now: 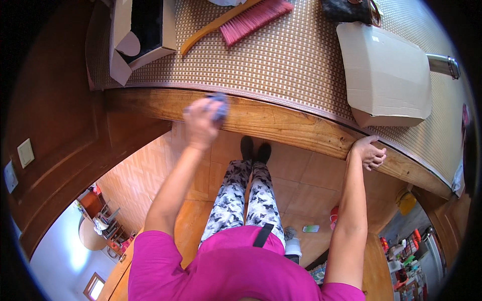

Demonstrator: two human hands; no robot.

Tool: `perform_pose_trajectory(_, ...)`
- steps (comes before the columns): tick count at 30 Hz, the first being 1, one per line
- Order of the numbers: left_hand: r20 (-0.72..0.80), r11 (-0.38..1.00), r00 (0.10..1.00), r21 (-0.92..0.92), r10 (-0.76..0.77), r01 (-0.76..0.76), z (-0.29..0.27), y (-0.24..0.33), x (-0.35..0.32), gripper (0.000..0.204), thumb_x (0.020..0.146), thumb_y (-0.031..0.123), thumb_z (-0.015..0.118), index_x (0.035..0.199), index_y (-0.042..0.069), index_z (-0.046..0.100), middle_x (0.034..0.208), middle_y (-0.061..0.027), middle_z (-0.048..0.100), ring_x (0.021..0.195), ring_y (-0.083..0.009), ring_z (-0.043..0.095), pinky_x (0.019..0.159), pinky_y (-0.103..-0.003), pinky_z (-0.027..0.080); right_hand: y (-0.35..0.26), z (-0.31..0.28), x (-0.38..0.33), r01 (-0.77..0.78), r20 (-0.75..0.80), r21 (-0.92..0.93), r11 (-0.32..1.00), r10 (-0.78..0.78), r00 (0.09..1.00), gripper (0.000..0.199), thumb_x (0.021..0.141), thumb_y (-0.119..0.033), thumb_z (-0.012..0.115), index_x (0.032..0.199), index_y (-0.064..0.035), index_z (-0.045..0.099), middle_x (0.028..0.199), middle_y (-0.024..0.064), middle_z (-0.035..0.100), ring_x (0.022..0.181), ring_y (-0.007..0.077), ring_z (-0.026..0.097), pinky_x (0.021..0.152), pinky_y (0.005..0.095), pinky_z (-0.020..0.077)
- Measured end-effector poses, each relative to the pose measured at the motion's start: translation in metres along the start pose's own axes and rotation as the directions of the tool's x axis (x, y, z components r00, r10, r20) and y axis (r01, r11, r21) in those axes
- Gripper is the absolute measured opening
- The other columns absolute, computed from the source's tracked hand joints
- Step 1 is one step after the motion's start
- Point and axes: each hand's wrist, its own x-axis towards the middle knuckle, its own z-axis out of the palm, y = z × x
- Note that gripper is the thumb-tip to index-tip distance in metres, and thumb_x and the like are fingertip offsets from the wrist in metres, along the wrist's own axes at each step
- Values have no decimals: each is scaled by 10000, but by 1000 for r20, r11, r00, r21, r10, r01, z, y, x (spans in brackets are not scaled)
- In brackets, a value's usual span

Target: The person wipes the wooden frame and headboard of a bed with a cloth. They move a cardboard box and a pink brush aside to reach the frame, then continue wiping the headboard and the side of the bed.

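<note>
Left grip (202, 122) clasps a blurred bluish cloth (220, 109) at the wooden edge (281, 117), while the right grip (368, 151), loose and empty, rests farther along near a box (386, 75).

The rag (220, 108), though blurred, looked like cloth. The edge beam (281, 119) was smooth, grained wood with a slight sheen. The mat (281, 65) had a rough, woven surface, the right-hand cardboard box (386, 75) was matt, and the brush (255, 23) had a smooth wooden handle.
</note>
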Motion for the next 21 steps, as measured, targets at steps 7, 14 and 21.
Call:
perform_pose_trajectory(7,-169,707,765,299,-622,641,-48,-229,-38,405,926,276,599,1325,207,584,1376,-139,529,1274,-393,470,1046,-537,380,-1,4,-6,18,-13,-4,1000,-18,1000,671,871,-540,636,1399,-151,496,1508,97,416,1429,334,328,1116,599,243)
perform_pose_trajectory(14,-312,845,853,212,-419,492,0,-120,-11,431,798,109,652,1220,176,600,1198,-174,573,1125,-395,523,959,-528,393,-3,0,-4,19,7,22,1000,-19,1000,690,879,-559,609,1397,-119,490,1506,122,405,1430,355,305,1106,629,243)
perform_pose_trajectory(21,11,991,995,-91,-101,102,58,158,0,323,817,68,551,1135,109,592,1099,-115,520,1081,-302,472,954,-474,338,1,7,-4,12,21,39,999,-13,1000,690,879,-577,577,1381,-112,493,1532,157,381,1433,357,287,1115,629,215)
